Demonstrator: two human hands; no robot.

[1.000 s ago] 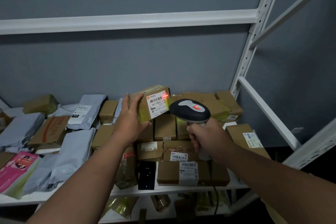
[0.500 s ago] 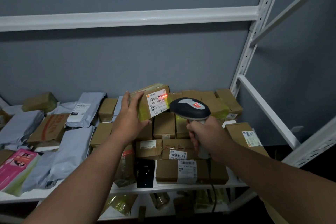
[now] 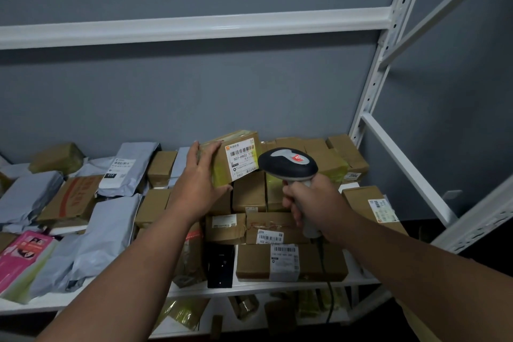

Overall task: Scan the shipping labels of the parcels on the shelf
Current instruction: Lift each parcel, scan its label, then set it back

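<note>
Up on the white metal shelf point(image 3: 249, 290), the left hand point(image 3: 201, 184) grips a small cardboard parcel point(image 3: 222, 166) wrapped in yellowish tape, fingers over its left end and thumb under its lower edge, holding it tilted above the other boxes. Its white shipping label point(image 3: 242, 157) faces the camera and shows a barcode with "507-P802" printed below. Just right of that label, the right hand point(image 3: 313, 205) is wrapped round the grey grip of a handheld barcode scanner point(image 3: 287, 165); the scanner's dark head with a red sticker sits beside the label's right edge, whether touching it cannot be told. A black cable point(image 3: 323, 261) drops from the grip past the shelf edge.

Below the hands lie stacked brown cartons, among them a flat box point(image 3: 319, 262) at the front with a white label wrapped over its top and a box point(image 3: 266, 226) behind it with a barcode sticker. A black package point(image 3: 220, 265) stands at the shelf front. Further left lie grey poly mailers point(image 3: 108, 233) and a pink packet point(image 3: 23, 255). At the right end a carton point(image 3: 361, 200) with a label rests near the upright.
</note>
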